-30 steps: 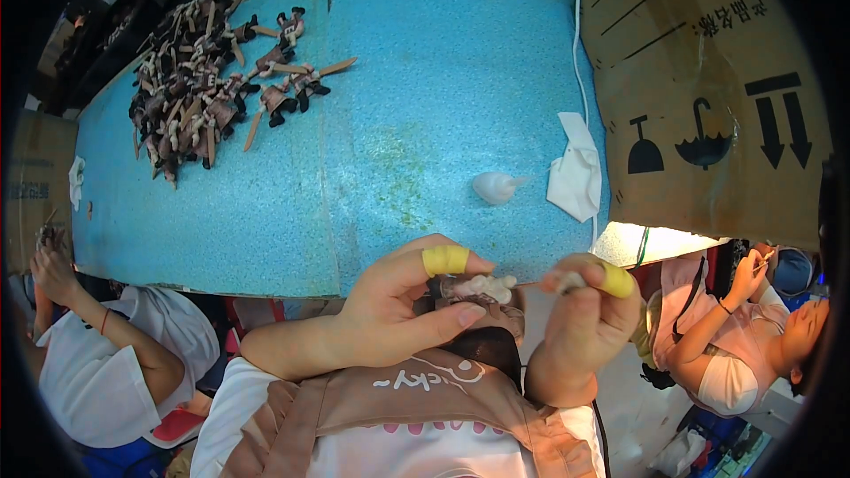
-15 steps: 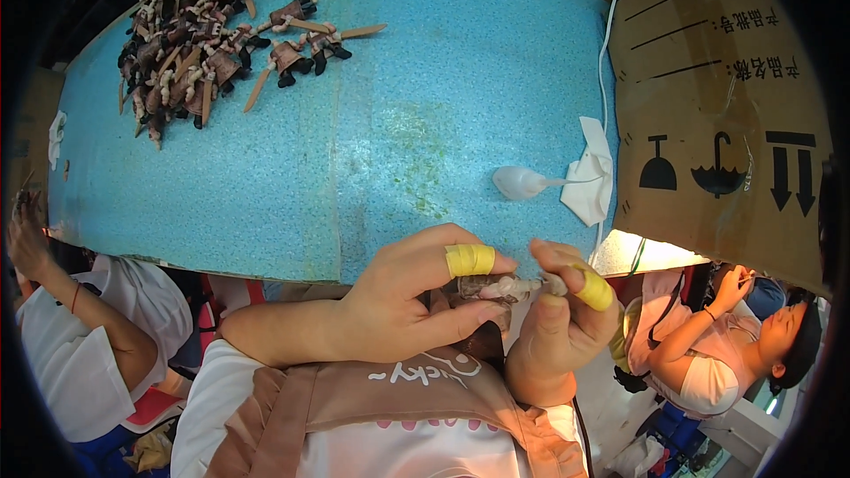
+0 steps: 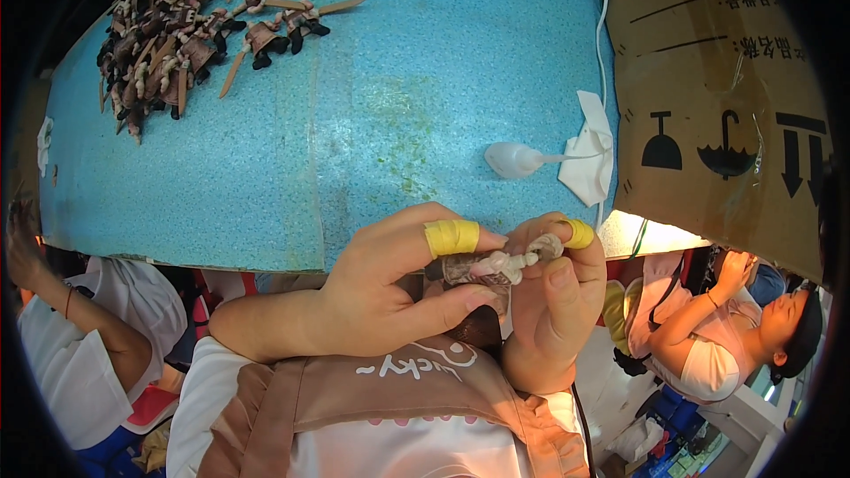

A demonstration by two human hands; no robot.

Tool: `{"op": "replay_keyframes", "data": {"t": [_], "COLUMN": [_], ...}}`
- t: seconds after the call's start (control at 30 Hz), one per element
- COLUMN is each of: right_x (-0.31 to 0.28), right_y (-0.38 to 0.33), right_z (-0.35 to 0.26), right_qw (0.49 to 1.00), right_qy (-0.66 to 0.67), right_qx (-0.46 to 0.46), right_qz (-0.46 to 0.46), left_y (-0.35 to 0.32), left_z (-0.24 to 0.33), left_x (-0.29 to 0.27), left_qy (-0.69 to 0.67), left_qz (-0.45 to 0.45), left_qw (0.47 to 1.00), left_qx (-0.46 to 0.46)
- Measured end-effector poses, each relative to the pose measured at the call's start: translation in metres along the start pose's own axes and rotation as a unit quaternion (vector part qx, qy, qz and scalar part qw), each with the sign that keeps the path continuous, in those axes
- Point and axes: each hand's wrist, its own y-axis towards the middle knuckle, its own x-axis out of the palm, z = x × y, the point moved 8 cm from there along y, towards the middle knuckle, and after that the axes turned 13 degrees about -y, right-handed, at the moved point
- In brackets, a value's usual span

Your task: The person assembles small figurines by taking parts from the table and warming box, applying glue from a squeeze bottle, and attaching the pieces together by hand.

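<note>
Over the near edge of the table, my left hand (image 3: 385, 274) is closed round a small figurine (image 3: 485, 268) with a brownish body and pale limbs. Yellow tape wraps one finger of each hand. At the figurine's right end, the fingers of my right hand (image 3: 562, 301) hold a small curved, greyish-pale piece (image 3: 546, 248); whether it is joined to the figurine I cannot tell. Beyond my hands, a translucent squeeze bottle (image 3: 513, 160) with a thin nozzle lies on the blue table (image 3: 398, 62), its tip over a white cloth or tissue (image 3: 584, 173).
A heap of similar figurines (image 3: 177, 44) with wooden sticks covers the far left. On the right stands a large cardboard box (image 3: 699, 97), a white cable (image 3: 602, 44) running beside it. One person (image 3: 726, 327) sits at the right, another (image 3: 97, 336) at the left.
My right thumb has lifted away from the pinch, and the curved piece shows more plainly. Both hands stay at the figurine. The whole view has shifted slightly.
</note>
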Motion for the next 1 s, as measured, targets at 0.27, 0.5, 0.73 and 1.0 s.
{"op": "replay_keyframes", "data": {"t": [0.27,0.5,0.73,1.0], "right_x": [-0.005,0.001,0.001,0.016], "right_y": [0.0,0.0,-0.003,-0.014], "right_z": [0.003,0.002,-0.018,-0.043], "right_qw": [1.0,0.999,0.964,0.836], "right_qy": [0.021,0.013,-0.204,-0.446], "right_qx": [-0.008,-0.026,-0.17,-0.318], "right_qz": [0.004,-0.019,0.009,0.0], "left_y": [-0.004,0.001,-0.001,-0.001], "left_z": [-0.005,-0.004,-0.005,0.001], "left_x": [0.0,0.002,0.002,0.004], "left_qy": [-0.028,-0.008,0.006,0.025], "left_qz": [0.008,0.005,-0.008,-0.021], "left_qw": [0.999,1.0,1.0,0.999], "left_qx": [-0.012,-0.005,-0.005,0.031]}}
